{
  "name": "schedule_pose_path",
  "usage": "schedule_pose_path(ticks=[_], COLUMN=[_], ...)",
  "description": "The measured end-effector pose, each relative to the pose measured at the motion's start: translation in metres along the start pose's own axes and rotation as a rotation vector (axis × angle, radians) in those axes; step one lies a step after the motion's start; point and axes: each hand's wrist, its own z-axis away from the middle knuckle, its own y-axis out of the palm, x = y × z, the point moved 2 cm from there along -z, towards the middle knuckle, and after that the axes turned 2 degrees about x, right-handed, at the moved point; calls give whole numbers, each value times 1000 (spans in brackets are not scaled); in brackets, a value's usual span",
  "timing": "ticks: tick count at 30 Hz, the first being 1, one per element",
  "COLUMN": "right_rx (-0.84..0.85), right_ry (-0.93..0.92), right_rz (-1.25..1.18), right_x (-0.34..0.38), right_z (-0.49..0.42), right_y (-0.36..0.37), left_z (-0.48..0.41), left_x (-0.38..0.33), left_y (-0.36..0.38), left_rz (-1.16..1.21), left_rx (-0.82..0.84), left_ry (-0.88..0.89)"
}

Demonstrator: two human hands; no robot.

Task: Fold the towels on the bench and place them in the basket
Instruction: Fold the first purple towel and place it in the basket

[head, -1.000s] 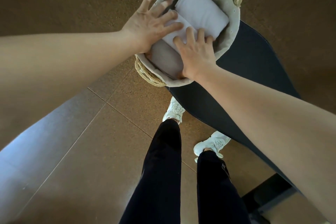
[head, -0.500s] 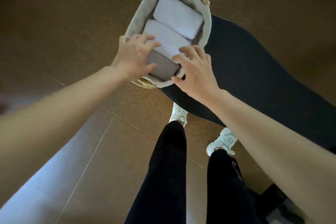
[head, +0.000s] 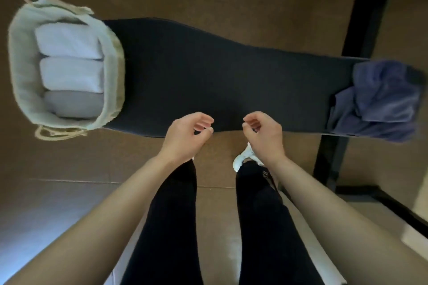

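Head view: both hands hover at the near edge of the bench (head: 220,76), left hand (head: 185,139) and right hand (head: 264,136), fingers loosely curled, gripping nothing. What's left is the blue towel (head: 379,102), crumpled at the bench's right end and partly hanging off the near edge. It lies well right of the fingers, right hand nearer, no clear long axis in that heap. Basket (head: 16,65) sits at the left end holding two white folded towels (head: 69,40) and a grey one (head: 74,104) side by side. Black frame (head: 361,18) stands behind the towel's end, off the reach line I judge
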Motion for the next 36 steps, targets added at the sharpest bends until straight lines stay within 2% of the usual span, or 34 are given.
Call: schedule_pose_path(ticks=[5, 9, 13, 16, 20, 22, 25, 28, 32, 34, 36], right_rx=[-210, -387, -478, -493, -361, -301, -232, -132, -283, -293, -275], right_ry=[206, 272, 335, 330, 310, 280, 223, 151, 87, 57, 65], right_rz=[-53, -47, -46, 5, 70, 180, 318, 459, 522, 564, 457], right_x=[-93, -153, -193, -215, -238, -247, -253, -262, -269, -270, -274], right_z=[-8, -21, -35, -51, -77, -87, -97, -101, -99, -97, -95], right_y=[-97, -162, -207, -230, -248, -253, -260, -262, -271, -272, -273], left_z=[-41, -76, -108, -133, -161, -174, -187, -194, -208, -218, -226], left_x=[-66, -119, -154, -170, -189, -197, -211, -226, -247, -255, -261], left_y=[91, 152, 204, 236, 269, 283, 298, 310, 329, 339, 347], left_rz=[-25, -130, -231, -271, -263, -275, -406, -620, -824, -957, -1086], left_rx=[147, 229, 273, 287, 255, 265, 245, 194, 227, 249, 251], left_ry=[-10, 9, 28, 24, 46, 73, 215, 506, 803, 845, 883])
